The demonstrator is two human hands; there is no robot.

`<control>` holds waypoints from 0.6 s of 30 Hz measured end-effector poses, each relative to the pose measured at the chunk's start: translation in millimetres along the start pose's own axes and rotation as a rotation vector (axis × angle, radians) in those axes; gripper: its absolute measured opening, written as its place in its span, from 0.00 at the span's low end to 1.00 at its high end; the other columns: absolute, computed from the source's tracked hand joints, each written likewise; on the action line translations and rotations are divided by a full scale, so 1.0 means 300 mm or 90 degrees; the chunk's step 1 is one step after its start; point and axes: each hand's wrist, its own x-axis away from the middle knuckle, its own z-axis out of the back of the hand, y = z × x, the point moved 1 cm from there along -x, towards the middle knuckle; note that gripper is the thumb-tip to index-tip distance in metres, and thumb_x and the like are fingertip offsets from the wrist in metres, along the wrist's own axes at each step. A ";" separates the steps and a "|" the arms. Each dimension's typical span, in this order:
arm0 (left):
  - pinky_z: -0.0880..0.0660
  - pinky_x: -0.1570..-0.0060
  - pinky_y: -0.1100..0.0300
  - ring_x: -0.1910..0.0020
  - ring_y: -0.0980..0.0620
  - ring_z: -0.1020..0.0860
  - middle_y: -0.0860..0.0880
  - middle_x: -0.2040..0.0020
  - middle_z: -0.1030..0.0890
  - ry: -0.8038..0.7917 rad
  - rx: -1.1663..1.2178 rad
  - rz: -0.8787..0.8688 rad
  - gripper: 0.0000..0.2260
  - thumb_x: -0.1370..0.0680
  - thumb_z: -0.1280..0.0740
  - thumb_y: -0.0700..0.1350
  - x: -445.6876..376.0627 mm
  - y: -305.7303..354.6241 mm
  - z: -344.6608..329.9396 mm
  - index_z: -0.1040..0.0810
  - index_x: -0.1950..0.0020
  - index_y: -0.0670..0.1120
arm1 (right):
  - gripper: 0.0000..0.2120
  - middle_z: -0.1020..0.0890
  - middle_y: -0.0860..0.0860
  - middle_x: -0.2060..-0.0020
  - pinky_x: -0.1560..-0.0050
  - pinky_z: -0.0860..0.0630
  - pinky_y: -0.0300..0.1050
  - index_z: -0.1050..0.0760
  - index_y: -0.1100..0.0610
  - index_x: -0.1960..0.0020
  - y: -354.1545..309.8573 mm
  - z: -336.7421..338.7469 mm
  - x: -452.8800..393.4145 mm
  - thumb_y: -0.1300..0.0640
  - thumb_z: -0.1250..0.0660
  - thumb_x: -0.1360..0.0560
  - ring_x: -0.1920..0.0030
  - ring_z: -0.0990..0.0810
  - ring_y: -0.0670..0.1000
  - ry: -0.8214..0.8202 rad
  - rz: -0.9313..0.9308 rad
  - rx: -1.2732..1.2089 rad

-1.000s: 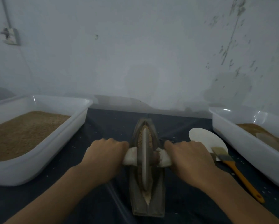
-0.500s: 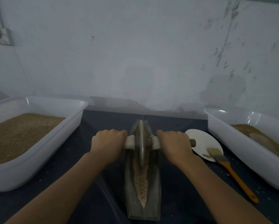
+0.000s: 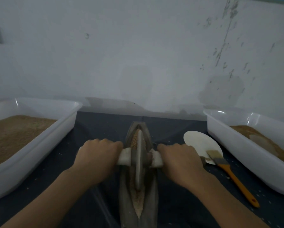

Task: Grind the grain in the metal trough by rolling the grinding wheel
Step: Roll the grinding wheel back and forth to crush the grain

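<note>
Head view: my left hand (image 3: 97,157) and right hand (image 3: 181,159) each grip the axle (image 3: 157,159), wheel (image 3: 138,160) upright mid-trough (image 3: 152,191), grain (image 3: 134,140) at its twelve o'clock, brush (image 3: 228,171) at three o'clock.

Dull grey metal trough (image 3: 152,195), glossy white plastic tubs (image 3: 39,148), wooden-handled brush (image 3: 233,176), matt dark cloth (image 3: 179,203)

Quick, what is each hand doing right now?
Left hand: grips the wheel's left handle.
Right hand: grips the wheel's right handle.
</note>
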 end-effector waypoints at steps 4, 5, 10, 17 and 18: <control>0.38 0.67 0.56 0.66 0.51 0.29 0.54 0.62 0.26 0.033 0.017 0.040 0.13 0.27 0.34 0.51 -0.069 -0.015 -0.056 0.40 0.59 0.55 | 0.13 0.21 0.49 0.60 0.66 0.40 0.44 0.38 0.48 0.57 0.017 -0.044 -0.113 0.51 0.32 0.28 0.65 0.26 0.53 0.041 -0.014 0.051; 0.38 0.67 0.56 0.66 0.50 0.29 0.53 0.61 0.24 0.038 0.021 0.044 0.13 0.27 0.35 0.51 -0.079 -0.016 -0.063 0.40 0.59 0.55 | 0.13 0.20 0.49 0.61 0.67 0.42 0.44 0.38 0.48 0.57 0.021 -0.049 -0.129 0.52 0.32 0.28 0.64 0.24 0.53 0.051 -0.013 0.062; 0.36 0.64 0.57 0.66 0.52 0.32 0.55 0.62 0.29 -0.031 0.042 0.020 0.13 0.27 0.34 0.52 -0.042 -0.016 -0.033 0.40 0.58 0.56 | 0.11 0.20 0.49 0.59 0.65 0.38 0.45 0.34 0.49 0.54 0.016 -0.034 -0.097 0.51 0.32 0.27 0.62 0.24 0.53 0.020 0.019 0.043; 0.43 0.69 0.58 0.65 0.53 0.32 0.56 0.66 0.38 -0.029 -0.023 -0.056 0.16 0.29 0.35 0.56 0.076 0.004 0.080 0.45 0.59 0.58 | 0.13 0.22 0.48 0.60 0.67 0.42 0.46 0.39 0.46 0.56 -0.006 0.067 0.094 0.50 0.33 0.29 0.62 0.24 0.53 -0.027 0.075 0.000; 0.44 0.70 0.58 0.66 0.54 0.34 0.56 0.67 0.39 -0.025 -0.027 -0.052 0.16 0.29 0.35 0.56 0.078 0.003 0.078 0.45 0.59 0.58 | 0.14 0.22 0.48 0.60 0.67 0.43 0.46 0.40 0.46 0.56 -0.009 0.068 0.096 0.50 0.33 0.29 0.63 0.25 0.53 -0.029 0.075 0.001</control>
